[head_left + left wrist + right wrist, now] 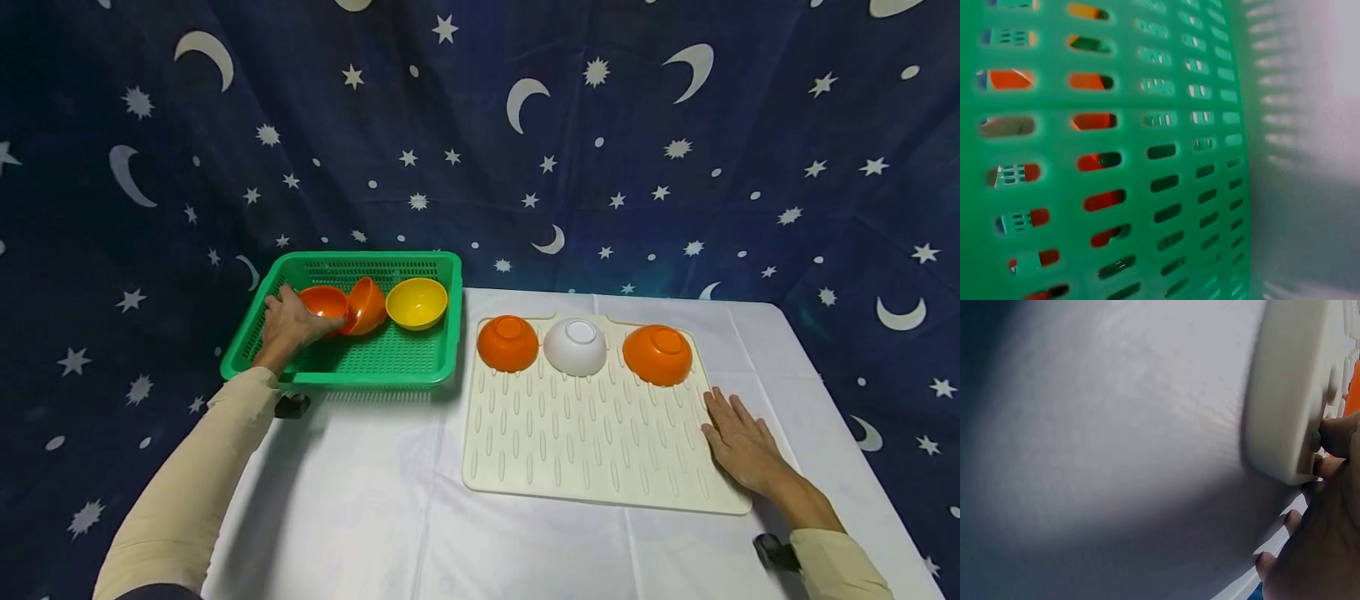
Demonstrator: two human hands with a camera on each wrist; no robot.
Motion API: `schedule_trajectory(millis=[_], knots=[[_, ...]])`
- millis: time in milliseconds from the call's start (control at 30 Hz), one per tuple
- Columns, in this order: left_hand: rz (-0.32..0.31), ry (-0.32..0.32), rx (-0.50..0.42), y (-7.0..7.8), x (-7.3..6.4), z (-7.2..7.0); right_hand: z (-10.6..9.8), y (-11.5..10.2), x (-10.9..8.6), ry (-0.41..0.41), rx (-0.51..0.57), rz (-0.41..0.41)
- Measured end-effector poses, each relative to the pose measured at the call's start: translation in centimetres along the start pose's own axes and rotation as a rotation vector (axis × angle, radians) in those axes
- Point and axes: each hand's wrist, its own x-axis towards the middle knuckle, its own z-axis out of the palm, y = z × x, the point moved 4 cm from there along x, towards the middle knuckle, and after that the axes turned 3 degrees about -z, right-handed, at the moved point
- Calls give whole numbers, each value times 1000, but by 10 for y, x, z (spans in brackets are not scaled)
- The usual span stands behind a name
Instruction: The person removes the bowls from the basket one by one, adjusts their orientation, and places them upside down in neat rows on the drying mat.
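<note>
My left hand [291, 322] reaches into the green basket [375, 379], at the near left side of an orange bowl [324, 300] that stands mouth up. Its thumb lies along the bowl's front and its fingers spread to the left of it; firm contact is not clear. Beside that bowl a second orange bowl [366, 307] leans on its side, next to an upright yellow bowl [417, 303]. Over at the right, my right hand [745, 446] rests flat with fingers outstretched on the edge of the cream drying mat [585, 450].
Along the mat's back lie upside-down bowls: an orange one [507, 343], a white one [576, 347] and another orange one [657, 355]. A white cloth [360, 500] covers the table. Behind hangs a dark blue curtain [480, 167] with moons and stars.
</note>
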Motion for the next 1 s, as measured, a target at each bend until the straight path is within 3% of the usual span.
schedule_trajectory(millis=[333,1000], knots=[[73,137,-63,5,-16,-9,-2,-1,1,-35,-7,5],[150,286,-160,15,-57,-14,-3,-1,3,-46,3,21]])
